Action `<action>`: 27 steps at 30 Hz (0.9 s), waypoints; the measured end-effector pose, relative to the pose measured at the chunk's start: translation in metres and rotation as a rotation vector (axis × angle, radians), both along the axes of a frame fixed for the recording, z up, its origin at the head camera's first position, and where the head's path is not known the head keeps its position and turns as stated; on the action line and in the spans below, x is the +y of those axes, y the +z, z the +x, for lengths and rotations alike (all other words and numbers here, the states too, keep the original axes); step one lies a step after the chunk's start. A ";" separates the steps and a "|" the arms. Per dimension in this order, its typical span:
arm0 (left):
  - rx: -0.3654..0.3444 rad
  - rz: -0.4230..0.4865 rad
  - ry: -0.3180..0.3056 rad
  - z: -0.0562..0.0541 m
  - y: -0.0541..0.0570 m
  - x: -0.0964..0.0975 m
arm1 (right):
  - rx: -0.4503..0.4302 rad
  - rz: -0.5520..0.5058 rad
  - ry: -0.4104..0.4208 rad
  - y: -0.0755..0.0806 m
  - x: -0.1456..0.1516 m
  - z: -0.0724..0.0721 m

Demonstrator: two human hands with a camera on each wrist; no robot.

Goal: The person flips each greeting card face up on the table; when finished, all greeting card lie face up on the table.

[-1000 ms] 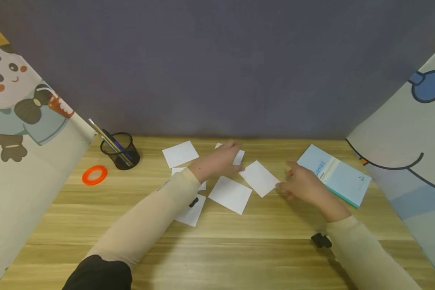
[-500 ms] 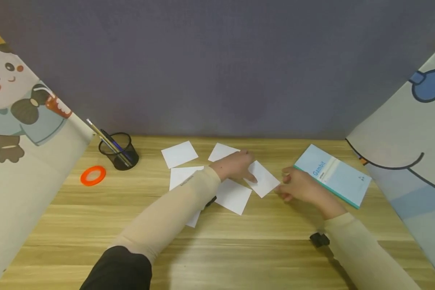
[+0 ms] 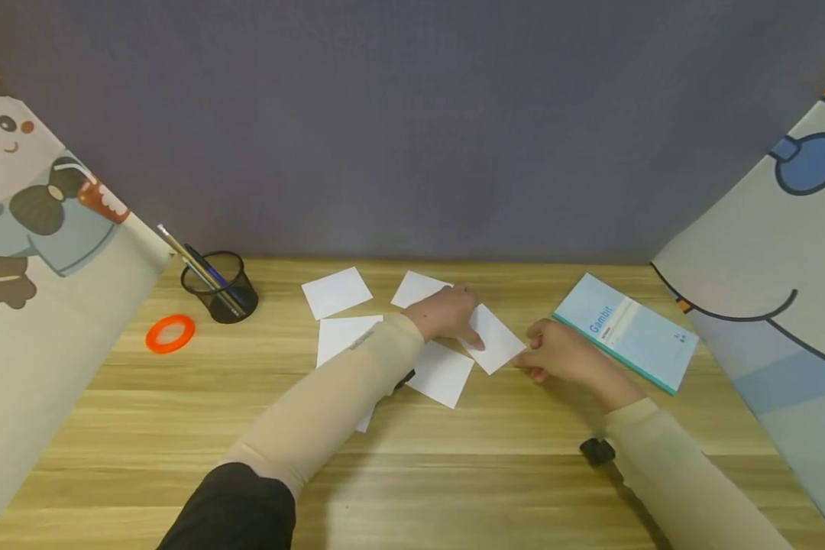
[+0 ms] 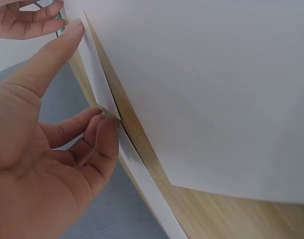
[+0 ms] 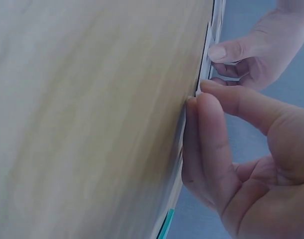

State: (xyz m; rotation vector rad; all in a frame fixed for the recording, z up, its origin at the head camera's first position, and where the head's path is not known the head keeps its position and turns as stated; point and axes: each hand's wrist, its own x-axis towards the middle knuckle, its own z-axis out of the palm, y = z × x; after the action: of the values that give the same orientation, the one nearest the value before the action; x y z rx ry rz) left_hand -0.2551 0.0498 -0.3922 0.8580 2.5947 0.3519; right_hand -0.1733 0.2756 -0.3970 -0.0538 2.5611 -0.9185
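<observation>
Both my hands are at one white card (image 3: pixel 498 336) that lies slanted on the wooden table. My left hand (image 3: pixel 443 312) comes over its upper left side, thumb laid on the card and fingertips bent at its far corner, as the left wrist view shows. At the card's right corner, my right hand (image 3: pixel 565 353) pinches with thumb and forefinger. Several more white cards lie around: one (image 3: pixel 337 292) at the back left, one (image 3: pixel 415 287) behind the left hand, one (image 3: pixel 443 374) in front of it. The left sleeve partly hides others.
A light blue notebook (image 3: pixel 649 347) lies to the right, close to the right hand. A black mesh pen holder (image 3: pixel 223 298) with pens and a pencil stands at the back left, an orange ring (image 3: pixel 169 334) in front of it. A grey panel (image 3: pixel 412 137) closes the back.
My left hand has moved right, from over the back middle card to the slanted card, uncovering the back middle one. The right hand stays at the right corner, its fingers drawn in more.
</observation>
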 end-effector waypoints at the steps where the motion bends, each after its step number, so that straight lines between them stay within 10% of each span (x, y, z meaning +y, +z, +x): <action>1: 0.010 -0.010 -0.003 0.000 0.000 0.000 | 0.004 0.006 0.003 0.000 -0.001 0.000; 27: 0.005 -0.040 0.035 0.004 0.008 0.005 | -0.046 0.031 0.007 0.003 -0.004 -0.007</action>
State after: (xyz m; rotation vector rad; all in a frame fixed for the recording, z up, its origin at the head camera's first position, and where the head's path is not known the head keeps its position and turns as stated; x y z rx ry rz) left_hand -0.2508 0.0545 -0.3843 0.8016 2.6154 0.3066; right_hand -0.1800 0.2717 -0.3940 -0.0328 2.5307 -0.8675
